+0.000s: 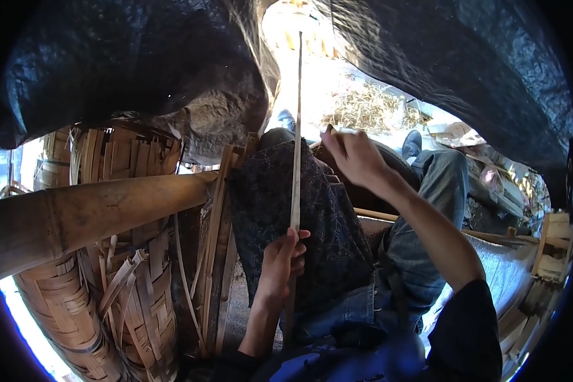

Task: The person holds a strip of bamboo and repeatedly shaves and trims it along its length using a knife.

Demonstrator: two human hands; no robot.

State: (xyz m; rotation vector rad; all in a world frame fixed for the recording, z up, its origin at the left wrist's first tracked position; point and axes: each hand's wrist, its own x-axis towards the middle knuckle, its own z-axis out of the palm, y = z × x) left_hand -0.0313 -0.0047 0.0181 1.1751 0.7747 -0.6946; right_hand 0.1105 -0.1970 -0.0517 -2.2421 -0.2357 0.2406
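Observation:
A long, narrow bamboo strip (297, 159) stands nearly vertical in the head view, running up from my lap towards the bright opening. My left hand (282, 262) is closed around its lower part. To the right of the strip, clear of it, my right hand (356, 156) is raised with its fingers curled around something small and dark that I cannot make out. Beneath the strip, a dark patterned cloth (325, 235) covers my thigh, over blue jeans (436, 197).
A thick bamboo pole (102, 207) juts in from the left. Below it are woven bamboo baskets (63, 305) with loose strip ends. Dark plastic sheeting (452, 57) hangs overhead. Dry straw (363, 108) lies outside the opening. Woven pieces (554, 239) stand at the far right.

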